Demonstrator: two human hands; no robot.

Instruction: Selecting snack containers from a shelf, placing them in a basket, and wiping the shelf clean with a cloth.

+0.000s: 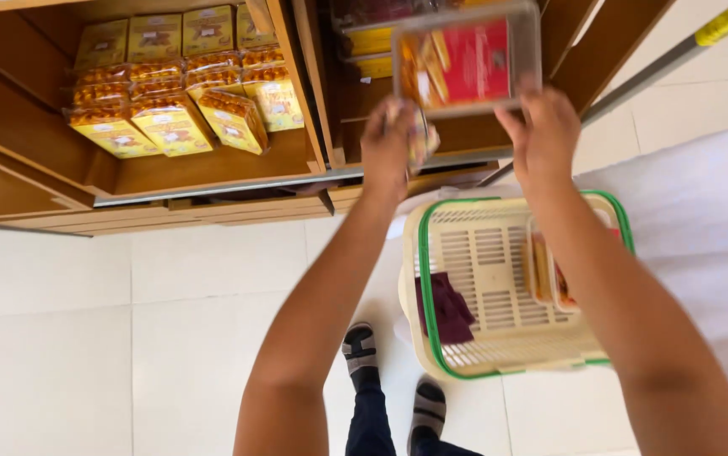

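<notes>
Clear tray (466, 59) blurred – top cut off; left fingers (397, 114) partly hidden.

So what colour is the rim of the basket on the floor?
Green, running round the cream basket; the head view, the only one, shows it clearly.

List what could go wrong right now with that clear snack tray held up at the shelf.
1. The clear snack tray is pinched only at its lower edge by the right hand, with the left hand also clutching a small wrapped item; it might tip and fall.
2. The cream basket sits on the floor by the person's feet; stepping back might mean tripping.
</notes>
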